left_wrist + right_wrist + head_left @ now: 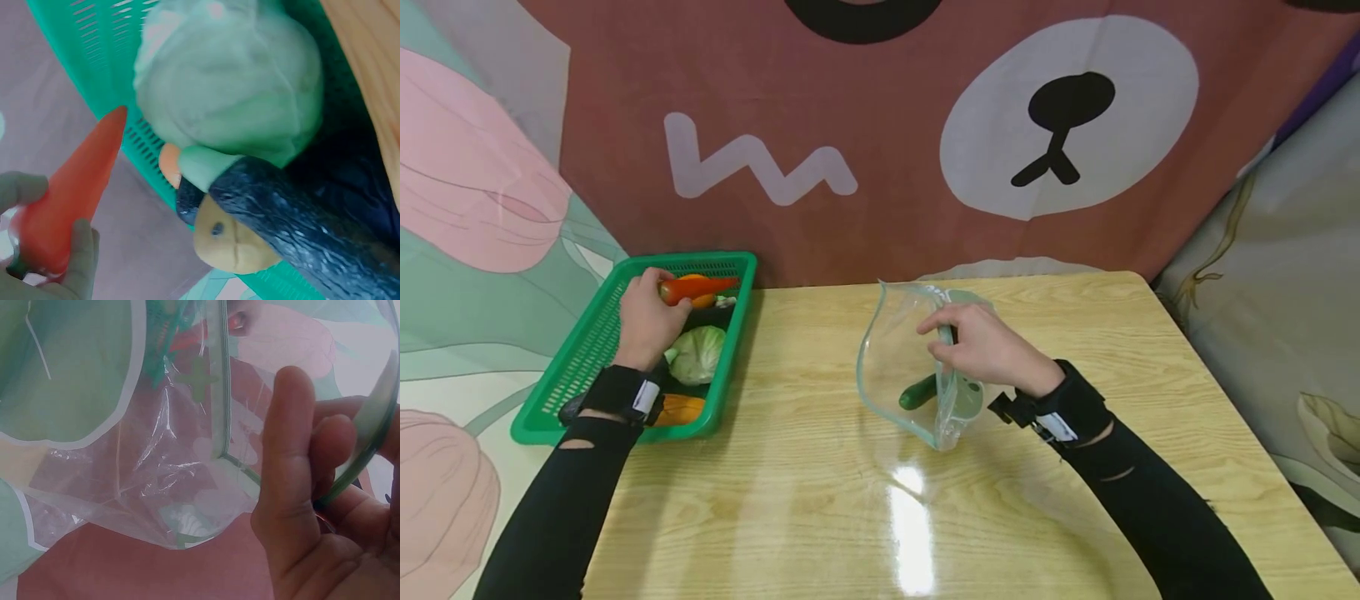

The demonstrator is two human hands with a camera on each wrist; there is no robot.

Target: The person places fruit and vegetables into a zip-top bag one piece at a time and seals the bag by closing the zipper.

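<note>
In the head view my left hand (651, 321) is over the far end of the green basket (747, 317), holding a long red pepper (700, 288). The left wrist view shows the pepper (75, 194) pinched between thumb and fingers near its green stem end, its tip pointing away. Below it in the basket lies a pale green cabbage (231, 81). My right hand (988, 346) grips the rim of a clear zip bag (887, 342) and holds its mouth apart. Inside the bag is a dark green cucumber (917, 393). Curled fingers (290, 437) hold the bag's edge in the right wrist view.
The basket also holds a dark, wrinkled eggplant-like vegetable (294, 219), a round tan item (231, 240) and an orange vegetable (679, 410). It stands at the left of the wooden table (790, 492). A brown printed cloth (895, 233) hangs behind.
</note>
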